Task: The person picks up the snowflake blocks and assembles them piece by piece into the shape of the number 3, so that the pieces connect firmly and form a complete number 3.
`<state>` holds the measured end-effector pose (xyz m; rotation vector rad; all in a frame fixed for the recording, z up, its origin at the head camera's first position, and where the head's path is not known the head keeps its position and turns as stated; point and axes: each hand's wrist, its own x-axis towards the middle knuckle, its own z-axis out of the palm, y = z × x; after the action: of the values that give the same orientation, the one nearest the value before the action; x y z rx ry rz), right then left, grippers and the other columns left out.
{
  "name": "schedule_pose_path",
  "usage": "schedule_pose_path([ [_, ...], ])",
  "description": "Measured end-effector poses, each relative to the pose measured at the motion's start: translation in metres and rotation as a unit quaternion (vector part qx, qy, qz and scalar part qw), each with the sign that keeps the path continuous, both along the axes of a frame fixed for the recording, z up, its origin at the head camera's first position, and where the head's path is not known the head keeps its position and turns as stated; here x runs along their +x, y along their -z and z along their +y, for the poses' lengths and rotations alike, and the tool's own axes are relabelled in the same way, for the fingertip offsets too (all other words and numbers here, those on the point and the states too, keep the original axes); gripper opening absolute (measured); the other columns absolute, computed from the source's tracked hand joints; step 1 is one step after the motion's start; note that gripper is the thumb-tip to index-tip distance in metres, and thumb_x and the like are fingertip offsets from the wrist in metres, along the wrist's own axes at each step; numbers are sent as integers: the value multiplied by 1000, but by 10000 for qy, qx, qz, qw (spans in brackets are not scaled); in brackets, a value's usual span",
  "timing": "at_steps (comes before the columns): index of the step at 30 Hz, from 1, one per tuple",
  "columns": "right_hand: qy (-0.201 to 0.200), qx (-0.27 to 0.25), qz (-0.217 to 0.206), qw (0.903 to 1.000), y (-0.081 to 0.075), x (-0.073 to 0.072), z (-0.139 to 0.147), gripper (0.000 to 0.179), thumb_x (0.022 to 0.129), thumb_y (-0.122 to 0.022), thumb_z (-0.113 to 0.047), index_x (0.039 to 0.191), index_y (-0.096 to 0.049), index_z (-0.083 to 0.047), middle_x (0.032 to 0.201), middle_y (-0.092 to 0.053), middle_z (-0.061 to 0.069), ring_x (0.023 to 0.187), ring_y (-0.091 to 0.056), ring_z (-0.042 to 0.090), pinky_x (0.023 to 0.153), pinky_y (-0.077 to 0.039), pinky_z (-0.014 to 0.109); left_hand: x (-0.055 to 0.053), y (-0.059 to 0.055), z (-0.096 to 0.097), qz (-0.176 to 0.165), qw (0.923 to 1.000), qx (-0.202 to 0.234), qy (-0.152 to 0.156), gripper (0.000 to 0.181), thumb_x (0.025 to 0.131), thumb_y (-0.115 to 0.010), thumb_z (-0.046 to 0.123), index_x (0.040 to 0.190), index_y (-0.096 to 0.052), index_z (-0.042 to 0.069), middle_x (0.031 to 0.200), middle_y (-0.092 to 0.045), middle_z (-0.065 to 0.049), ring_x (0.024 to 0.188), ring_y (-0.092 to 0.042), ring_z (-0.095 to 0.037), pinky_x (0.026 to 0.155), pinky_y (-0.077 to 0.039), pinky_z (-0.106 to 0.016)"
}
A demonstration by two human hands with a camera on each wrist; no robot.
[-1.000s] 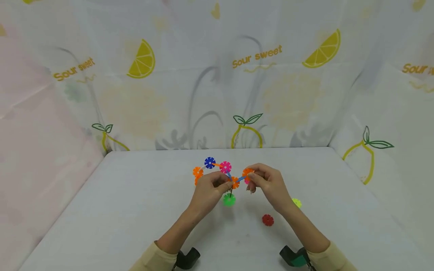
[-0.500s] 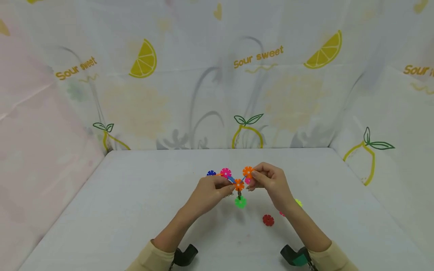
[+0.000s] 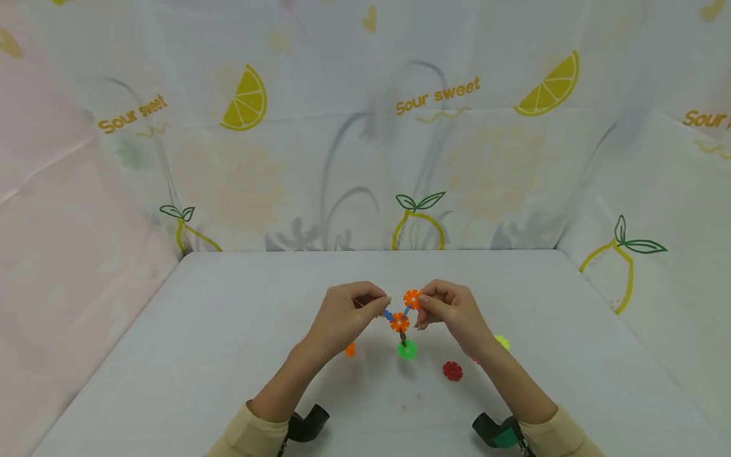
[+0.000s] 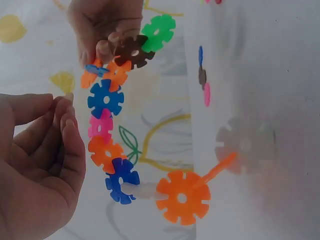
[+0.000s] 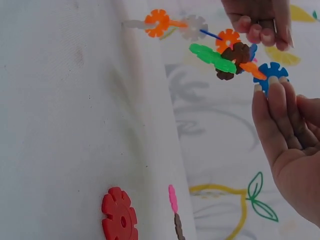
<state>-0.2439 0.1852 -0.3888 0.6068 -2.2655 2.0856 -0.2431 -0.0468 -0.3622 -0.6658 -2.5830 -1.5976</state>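
Note:
A chain of interlocking plastic snowflake discs is held above the table. My right hand (image 3: 457, 317) pinches its orange disc (image 3: 412, 299) with thumb and fingers. From there a blue disc leads to a second orange disc (image 3: 399, 322), a brown disc (image 4: 135, 52) and a green disc (image 3: 407, 350). A blue disc (image 4: 106, 100), pink disc (image 4: 101, 128), orange disc (image 4: 106, 154), dark blue disc (image 4: 122, 181) and further discs curve away, mostly behind my left hand (image 3: 348, 317) in the head view. Its thumb and index finger meet beside the chain; whether they grip a disc is hidden.
A dark red disc (image 3: 453, 371) lies on the white table (image 3: 240, 317), near and below the right hand. Behind the right forearm a yellow disc (image 3: 502, 343) and a bit of pink show. Black camera mounts (image 3: 308, 424) sit at the wrists. Printed cloth surrounds the table.
The chain's left part has swung down behind the left hand, and its pink and dark blue discs have left the head view. The left hand moved slightly left. The right hand kept its pinch.

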Motion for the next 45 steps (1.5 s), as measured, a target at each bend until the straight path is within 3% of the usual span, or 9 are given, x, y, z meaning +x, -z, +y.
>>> schedule_pose_path([
  [3, -199, 72, -65, 9998, 1, 1, -2, 23, 99, -59, -13, 94, -59, 9, 68, -64, 3, 62, -68, 18, 70, -62, 37, -1, 0, -1, 402, 9990, -112, -158, 5, 92, -71, 24, 90, -75, 22, 82, -71, 9, 74, -64, -12, 69, -54, -27],
  [8, -454, 89, -160, 9988, 2, 2, -6, 24, 100, -58, -13, 94, -59, 10, 67, -65, 2, 61, -67, 17, 69, -62, 38, -4, 2, -3, 799, 9961, -365, -50, 6, 90, -73, 24, 91, -75, 18, 86, -70, 12, 84, -62, -6, 82, -54, -31],
  [13, -674, 129, -278, 9973, 2, 4, -10, 24, 100, -57, -13, 95, -59, 10, 68, -65, 2, 62, -67, 18, 72, -62, 39, -4, 4, -4, 359, 9978, -536, 132, 5, 90, -73, 25, 94, -75, 23, 92, -70, 14, 89, -63, -5, 85, -54, -31],
  [17, -832, 174, -338, 9958, 2, 5, -13, 25, 100, -56, -13, 95, -58, 11, 68, -65, 1, 63, -68, 21, 73, -62, 40, -4, 5, -4, -19, 9980, -580, 263, 8, 91, -72, 29, 96, -75, 23, 95, -70, 12, 86, -64, -11, 71, -57, -27],
  [20, -950, 162, -308, 9949, 2, 5, -14, 28, 101, -55, -13, 96, -57, 15, 68, -66, 2, 63, -69, 26, 72, -62, 41, -4, 6, -4, -158, 9972, -635, 363, 11, 92, -71, 30, 96, -76, 22, 93, -72, 11, 83, -65, -15, 64, -56, -27],
  [29, -999, 257, -417, 9938, 0, 4, -11, 26, 101, -55, -14, 100, -60, 11, 73, -69, 2, 68, -71, 26, 77, -62, 40, -6, 8, -3, -361, 9960, -517, 627, 12, 95, -67, 27, 92, -76, 19, 88, -75, 1, 78, -68, -13, 71, -56, -29],
  [36, -735, 955, -425, 9918, -9, 4, 1, 17, 99, -59, -13, 103, -64, 2, 84, -68, 20, 74, -72, 25, 79, -61, 39, -6, 10, -3, -519, 9963, -494, 483, 14, 95, -65, 26, 88, -75, 18, 83, -73, 5, 81, -69, -21, 72, -55, -32],
  [41, -652, 1989, -334, 9773, -13, 3, 9, 14, 96, -62, -13, 103, -66, -1, 94, -69, 25, 79, -72, 33, 81, -59, 44, -7, 11, -3, -666, 9957, -434, 468, 14, 94, -66, 26, 88, -75, 17, 83, -73, 1, 86, -70, -29, 69, -55, -33],
  [45, -586, 3295, -180, 9422, -16, 5, 13, 15, 91, -67, -12, 105, -68, -7, 96, -70, 9, 83, -69, 25, 76, -55, 37, -7, 12, -4, -674, 9957, -403, 493, 14, 94, -67, 27, 89, -74, 17, 83, -73, -1, 87, -69, -31, 66, -54, -32],
])
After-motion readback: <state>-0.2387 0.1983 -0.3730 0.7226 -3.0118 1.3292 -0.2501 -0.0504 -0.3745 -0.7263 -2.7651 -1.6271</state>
